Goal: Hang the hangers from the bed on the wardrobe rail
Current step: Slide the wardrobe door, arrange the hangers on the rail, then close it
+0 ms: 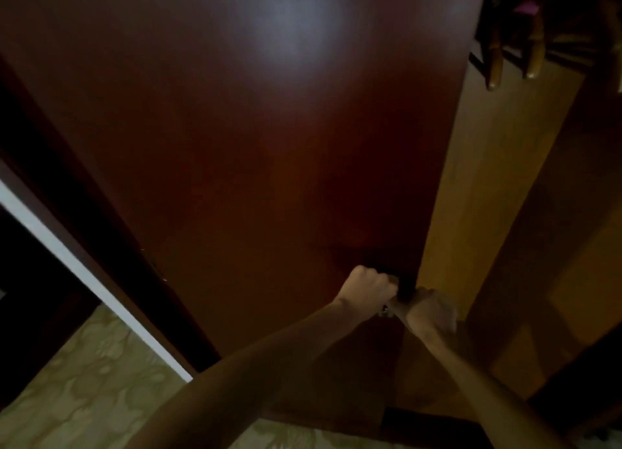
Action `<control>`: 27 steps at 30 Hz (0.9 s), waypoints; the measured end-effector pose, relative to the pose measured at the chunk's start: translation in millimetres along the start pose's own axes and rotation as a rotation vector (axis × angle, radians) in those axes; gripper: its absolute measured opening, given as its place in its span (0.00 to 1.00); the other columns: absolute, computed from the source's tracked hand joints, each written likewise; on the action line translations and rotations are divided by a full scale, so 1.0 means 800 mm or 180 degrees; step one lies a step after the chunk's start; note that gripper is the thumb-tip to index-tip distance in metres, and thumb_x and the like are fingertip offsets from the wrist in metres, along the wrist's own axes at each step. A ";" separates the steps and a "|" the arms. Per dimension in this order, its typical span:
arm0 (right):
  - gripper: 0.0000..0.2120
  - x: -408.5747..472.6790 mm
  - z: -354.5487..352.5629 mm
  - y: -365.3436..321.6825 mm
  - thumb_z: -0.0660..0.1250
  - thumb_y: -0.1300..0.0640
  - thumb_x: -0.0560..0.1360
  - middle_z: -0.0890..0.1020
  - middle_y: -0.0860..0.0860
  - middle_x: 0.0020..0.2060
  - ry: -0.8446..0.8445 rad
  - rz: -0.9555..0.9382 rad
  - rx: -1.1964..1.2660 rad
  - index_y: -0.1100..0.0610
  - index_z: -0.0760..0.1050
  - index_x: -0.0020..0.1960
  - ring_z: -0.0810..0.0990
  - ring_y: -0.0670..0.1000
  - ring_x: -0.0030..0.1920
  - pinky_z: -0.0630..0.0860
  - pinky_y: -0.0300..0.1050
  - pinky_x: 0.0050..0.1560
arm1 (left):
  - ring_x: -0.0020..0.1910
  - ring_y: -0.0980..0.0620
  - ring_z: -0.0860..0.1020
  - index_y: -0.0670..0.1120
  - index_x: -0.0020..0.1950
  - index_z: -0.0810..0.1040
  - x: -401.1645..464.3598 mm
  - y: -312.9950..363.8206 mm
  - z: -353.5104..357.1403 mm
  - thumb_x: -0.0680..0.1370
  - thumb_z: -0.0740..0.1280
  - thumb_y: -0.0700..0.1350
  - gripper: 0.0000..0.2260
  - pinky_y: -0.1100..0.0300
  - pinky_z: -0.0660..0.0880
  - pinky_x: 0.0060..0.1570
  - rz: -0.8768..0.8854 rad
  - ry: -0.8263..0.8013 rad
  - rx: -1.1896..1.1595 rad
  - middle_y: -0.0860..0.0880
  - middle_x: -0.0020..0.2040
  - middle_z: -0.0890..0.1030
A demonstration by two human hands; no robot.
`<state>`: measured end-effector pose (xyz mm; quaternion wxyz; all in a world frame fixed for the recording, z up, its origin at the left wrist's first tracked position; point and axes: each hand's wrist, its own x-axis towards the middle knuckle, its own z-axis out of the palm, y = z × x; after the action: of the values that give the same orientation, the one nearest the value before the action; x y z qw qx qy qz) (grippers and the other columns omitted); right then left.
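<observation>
A dark red-brown wardrobe door fills most of the view and stands partly open. My left hand is curled into a fist on a small handle or key near the door's right edge; a bit of metal glints below it. My right hand grips the door's edge, fingers wrapped round it. Inside the wardrobe, at the upper right, the ends of two wooden hangers hang down. The rail itself is too dark to make out. No bed is in view.
The wardrobe's lighter wooden inside wall shows to the right of the door. Something pink sits above the hangers. A white strip runs along the left, with beige patterned floor below it.
</observation>
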<state>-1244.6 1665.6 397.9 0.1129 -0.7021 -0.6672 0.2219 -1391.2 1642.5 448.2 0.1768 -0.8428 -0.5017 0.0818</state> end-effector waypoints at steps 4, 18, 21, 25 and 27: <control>0.27 -0.005 -0.021 0.025 0.62 0.30 0.74 0.69 0.44 0.23 0.0327 -0.0173 -0.0614 0.51 0.73 0.29 0.66 0.45 0.23 0.62 0.38 0.27 | 0.31 0.52 0.72 0.46 0.52 0.79 -0.017 -0.007 0.014 0.84 0.61 0.50 0.11 0.57 0.69 0.36 -0.0564 0.0176 -0.0839 0.51 0.37 0.78; 0.23 -0.057 0.070 -0.141 0.61 0.33 0.77 0.74 0.43 0.30 -0.0789 -0.1216 -0.0666 0.50 0.73 0.34 0.75 0.44 0.31 0.75 0.42 0.39 | 0.52 0.41 0.82 0.47 0.60 0.81 -0.280 -0.256 0.112 0.82 0.61 0.51 0.14 0.55 0.70 0.42 -0.4475 0.0064 -0.1839 0.43 0.54 0.84; 0.21 -0.081 0.119 -0.246 0.61 0.32 0.76 0.78 0.43 0.34 -0.0490 -0.1568 -0.0519 0.47 0.75 0.37 0.79 0.44 0.36 0.80 0.46 0.44 | 0.57 0.37 0.80 0.42 0.63 0.79 -0.320 -0.328 0.138 0.80 0.64 0.52 0.17 0.49 0.74 0.50 -0.4976 0.0099 -0.2146 0.40 0.59 0.81; 0.23 -0.108 0.175 -0.401 0.62 0.35 0.76 0.82 0.47 0.35 -0.0324 -0.1737 -0.0420 0.50 0.73 0.32 0.82 0.49 0.38 0.80 0.49 0.46 | 0.65 0.36 0.77 0.39 0.69 0.69 -0.352 -0.392 0.166 0.78 0.68 0.50 0.25 0.46 0.73 0.61 -0.5036 -0.0126 -0.2428 0.39 0.66 0.77; 0.20 -0.113 0.206 -0.467 0.62 0.36 0.77 0.84 0.48 0.38 -0.0216 -0.1758 -0.0415 0.49 0.74 0.35 0.83 0.50 0.41 0.79 0.48 0.46 | 0.66 0.36 0.76 0.38 0.71 0.68 -0.361 -0.413 0.181 0.78 0.68 0.51 0.26 0.46 0.73 0.62 -0.4911 -0.0120 -0.2500 0.39 0.67 0.77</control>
<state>-1653.2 1585.3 438.3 0.1013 -0.4917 -0.8494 0.1627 -1846.0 1564.6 428.1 -0.1294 -0.2654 -0.9282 -0.2263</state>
